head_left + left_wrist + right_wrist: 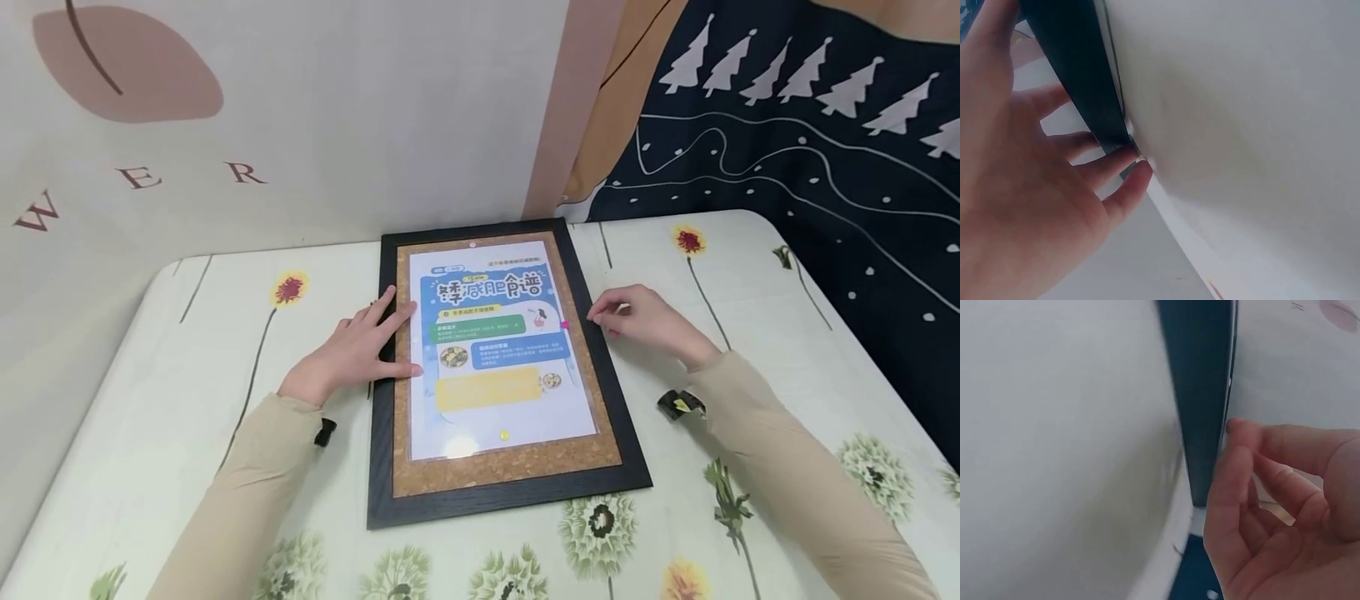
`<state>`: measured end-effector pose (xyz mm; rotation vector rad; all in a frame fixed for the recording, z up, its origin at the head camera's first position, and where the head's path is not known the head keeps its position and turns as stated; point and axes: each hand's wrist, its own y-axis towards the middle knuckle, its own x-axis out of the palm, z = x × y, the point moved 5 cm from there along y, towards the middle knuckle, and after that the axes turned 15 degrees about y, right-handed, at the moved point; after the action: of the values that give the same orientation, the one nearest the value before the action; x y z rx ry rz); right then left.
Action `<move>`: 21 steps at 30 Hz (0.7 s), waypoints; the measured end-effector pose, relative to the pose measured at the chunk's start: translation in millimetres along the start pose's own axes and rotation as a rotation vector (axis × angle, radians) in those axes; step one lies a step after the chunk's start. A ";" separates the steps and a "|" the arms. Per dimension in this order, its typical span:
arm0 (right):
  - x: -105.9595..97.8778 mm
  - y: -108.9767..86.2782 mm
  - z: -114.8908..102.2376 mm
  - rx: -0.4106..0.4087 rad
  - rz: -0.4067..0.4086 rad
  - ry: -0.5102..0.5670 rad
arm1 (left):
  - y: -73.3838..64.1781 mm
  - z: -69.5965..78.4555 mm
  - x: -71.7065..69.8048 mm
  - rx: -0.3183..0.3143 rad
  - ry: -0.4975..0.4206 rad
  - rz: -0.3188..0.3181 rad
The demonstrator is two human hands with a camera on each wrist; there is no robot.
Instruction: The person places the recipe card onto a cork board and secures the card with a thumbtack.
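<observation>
A cork board (510, 479) in a black frame (510, 498) lies on the cloth-covered surface. On it is a glossy printed sheet (498, 417) with Chinese text. A pinkish pushpin (472, 245) sits at its top, a yellow pushpin (504, 435) at its bottom and a pink pushpin (565, 325) at its right edge. My left hand (348, 354) rests spread over the frame's left side, thumb and forefinger reaching the sheet. Beside the frame's right side, my right hand (641, 321) has thumb and forefinger tips together, fingers bent (1229, 506); whether something small is between them is hidden.
A pale floral tablecloth (187, 350) covers the surface around the board. Behind it hangs a pale printed curtain (337, 108), with a dark tree-patterned cloth (750, 150) at the right. Black straps with small devices (678, 404) sit at my wrists.
</observation>
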<state>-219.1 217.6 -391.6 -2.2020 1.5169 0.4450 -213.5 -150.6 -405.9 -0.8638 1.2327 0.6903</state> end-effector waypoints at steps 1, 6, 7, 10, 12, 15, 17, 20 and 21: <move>-2.7 -2.0 -1.7 -0.012 0.007 -0.041 | -0.1 -0.7 -0.3 0.000 0.000 -0.001; -19.6 -10.4 -8.3 -0.010 0.040 -0.286 | 0.4 -2.6 -2.4 -0.006 0.004 -0.005; -23.0 -11.8 -8.5 0.001 0.041 -0.335 | 0.5 -2.5 -2.8 -0.007 0.007 -0.007; -33.5 -15.1 -7.8 0.030 0.040 -0.460 | 1.1 -2.1 -3.6 -0.009 0.017 -0.011; -40.4 -16.8 -5.3 0.048 0.042 -0.525 | 1.9 -2.0 -3.6 -0.008 0.029 -0.008; -50.7 -18.9 -0.7 0.057 0.047 -0.584 | 3.0 -2.1 -3.5 -0.004 0.056 0.010; -56.8 -19.9 3.3 0.059 0.048 -0.604 | 3.2 -2.8 -3.8 -0.001 0.082 0.031; -64.2 -20.8 8.6 0.056 0.052 -0.628 | 1.9 -4.9 -5.6 -0.007 0.115 0.070; -65.9 -20.9 10.4 0.055 0.055 -0.637 | 1.1 -6.1 -6.4 -0.015 0.127 0.079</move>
<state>-222.9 282.1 -364.9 -1.7334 1.2137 0.9947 -218.9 -155.1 -400.5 -0.8853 1.3827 0.7178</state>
